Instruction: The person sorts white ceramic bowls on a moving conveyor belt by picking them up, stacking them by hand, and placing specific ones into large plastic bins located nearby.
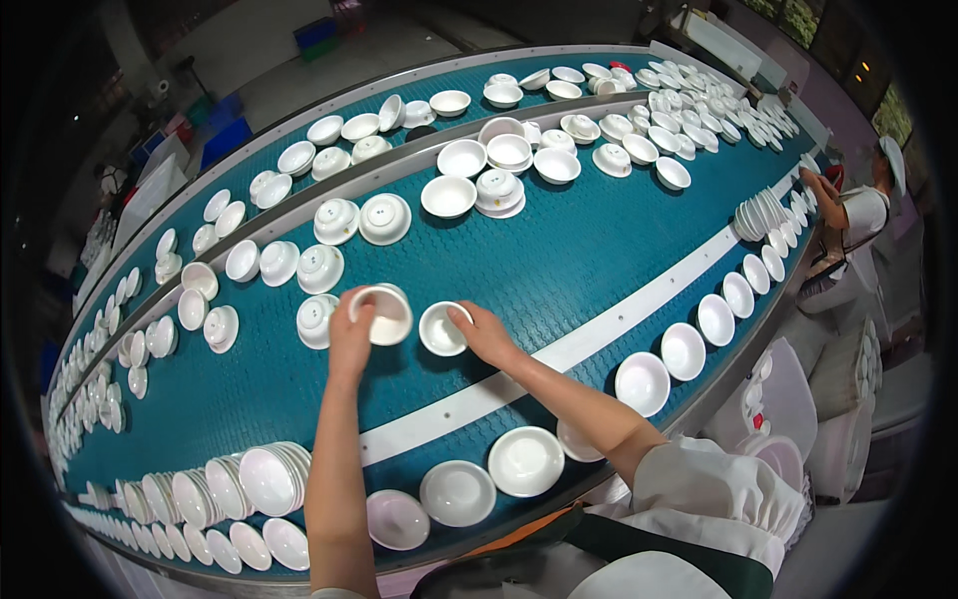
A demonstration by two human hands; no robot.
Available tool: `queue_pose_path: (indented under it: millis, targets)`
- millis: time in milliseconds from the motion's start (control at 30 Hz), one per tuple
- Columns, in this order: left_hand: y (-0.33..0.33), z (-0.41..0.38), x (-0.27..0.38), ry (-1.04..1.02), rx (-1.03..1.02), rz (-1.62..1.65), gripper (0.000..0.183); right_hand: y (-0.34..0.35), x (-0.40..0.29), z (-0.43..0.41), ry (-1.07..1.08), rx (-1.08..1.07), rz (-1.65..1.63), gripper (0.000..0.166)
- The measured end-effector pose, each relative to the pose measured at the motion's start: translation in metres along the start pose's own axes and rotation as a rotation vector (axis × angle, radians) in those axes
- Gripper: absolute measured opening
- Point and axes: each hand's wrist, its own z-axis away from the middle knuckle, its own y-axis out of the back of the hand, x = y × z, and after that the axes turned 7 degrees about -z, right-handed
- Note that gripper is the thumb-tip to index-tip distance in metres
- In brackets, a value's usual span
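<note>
My left hand [353, 329] grips a white bowl [392, 318] by its side, the thumb inside the rim, over the teal conveyor belt [299, 397]. Just to the right, my right hand [479, 329] holds a smaller white bowl [441, 329] with its thumb over the rim. Both bowls show their insides, and a narrow gap lies between them. An upside-down white bowl [316, 322] rests on the belt just left of my left hand. Beyond it lie more overturned bowls [320, 268] and several bowls facing up [449, 196].
A white divider strip [584, 344] crosses the belt. On the near lane stands a row of bowls [526, 461]. Stacked plates [273, 479] lean at the lower left. A metal rail [299, 191] separates the far lane. A co-worker [861, 210] stands at the right, near more stacked dishes [760, 215].
</note>
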Motion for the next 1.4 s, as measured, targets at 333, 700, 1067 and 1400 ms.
queue_pose_path:
  millis: [333, 700, 1067, 1400]
  targets:
    - [-0.215, 0.054, 0.082, 0.477, -0.197, 0.791, 0.052, 0.180, -0.008, -0.007, -0.067, -0.164, 0.007, 0.055]
    - [-0.296, 0.062, 0.099, 0.747, -0.012, 0.867, 0.050, 0.424, 0.174, -0.370, 0.419, 0.139, 0.722, 0.052]
    - [-0.311, 0.051, 0.131, 0.612, 0.012, 0.771, 0.056, 0.448, 0.225, -0.506, 0.336, 0.105, 1.042, 0.059]
    - [-0.341, 0.084, 0.158, 0.484, 0.164, 1.208, 0.037, 0.399, 0.082, -0.251, 0.138, -0.116, -0.209, 0.066]
